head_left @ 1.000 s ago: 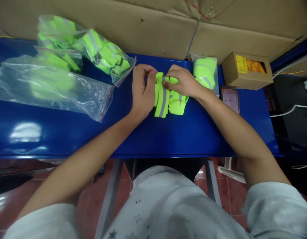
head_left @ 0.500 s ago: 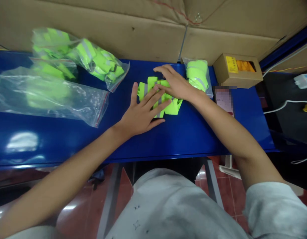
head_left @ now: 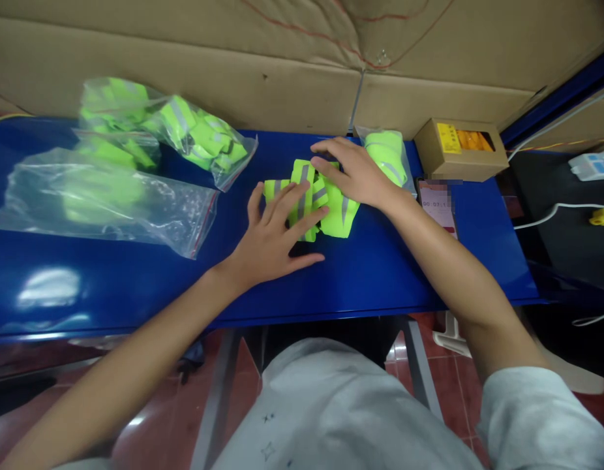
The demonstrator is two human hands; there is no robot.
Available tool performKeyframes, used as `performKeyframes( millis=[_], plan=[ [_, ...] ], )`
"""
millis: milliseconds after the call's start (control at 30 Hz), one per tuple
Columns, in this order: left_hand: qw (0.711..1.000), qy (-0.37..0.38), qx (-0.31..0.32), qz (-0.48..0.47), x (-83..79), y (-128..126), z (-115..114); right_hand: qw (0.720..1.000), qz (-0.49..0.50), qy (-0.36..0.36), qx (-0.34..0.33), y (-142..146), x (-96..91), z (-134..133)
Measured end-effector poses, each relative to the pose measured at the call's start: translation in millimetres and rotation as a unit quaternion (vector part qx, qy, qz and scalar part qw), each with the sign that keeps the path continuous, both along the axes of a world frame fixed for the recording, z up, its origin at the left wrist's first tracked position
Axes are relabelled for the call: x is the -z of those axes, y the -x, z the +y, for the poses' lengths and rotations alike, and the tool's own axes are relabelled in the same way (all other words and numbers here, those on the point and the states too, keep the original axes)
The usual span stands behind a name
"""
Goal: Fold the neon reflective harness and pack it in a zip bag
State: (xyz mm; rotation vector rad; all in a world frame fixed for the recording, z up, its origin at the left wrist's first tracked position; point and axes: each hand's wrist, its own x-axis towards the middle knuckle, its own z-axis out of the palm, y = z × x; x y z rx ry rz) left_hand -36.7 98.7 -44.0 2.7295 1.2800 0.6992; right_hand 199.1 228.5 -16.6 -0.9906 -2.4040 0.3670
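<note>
Both hands rest on a loose bundle of neon reflective bands (head_left: 338,215), mid-counter toward the back edge. Left hand (head_left: 270,238) lies flat with fingers spread, pressing down and gripping nothing. Right hand (head_left: 355,176) is draped over the far side with fingers bent; I cannot tell whether it pinches anything. The bundle is unbagged. Filled bags (head_left: 199,134) lie back-left, and a small bag (head_left: 387,153) sits beside the right hand. The counter (head_left: 380,261) is glossy blue, with cardboard sheets (head_left: 233,78) behind it.

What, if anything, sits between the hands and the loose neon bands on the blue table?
Nothing visible. The left hand lies flat with fingers spread on the neon bands, and the right hand rests on them from the right. The small bag of bands sits beside the right hand, not between.
</note>
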Motion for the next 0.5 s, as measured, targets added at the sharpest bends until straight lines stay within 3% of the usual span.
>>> performKeyframes(
  millis=[133, 233, 300, 400, 500],
  plan=[
    [0.985, 0.041, -0.086, -0.143, -7.9, 10.8, -14.0, 0.995, 0.037, -0.011, 0.097, -15.8, -15.6, -32.4],
    [0.955, 0.140, -0.125, -0.231, -1.8, 12.1, -8.7, 0.991, 0.058, 0.017, 0.122, -26.8, -7.4, -52.8],
    [0.942, 0.189, -0.127, -0.246, 5.9, 9.9, 2.6, 0.992, 0.051, 0.051, 0.106, -29.8, 4.9, -59.0],
    [0.938, 0.195, -0.159, -0.238, 13.0, 6.3, 25.2, 0.986, 0.070, 0.125, 0.083, -28.2, 19.4, -55.6],
    [0.942, 0.205, -0.170, -0.203, 10.0, 3.8, 48.0, 0.973, 0.125, 0.175, 0.086, -23.3, 20.0, -41.8]
  ],
)
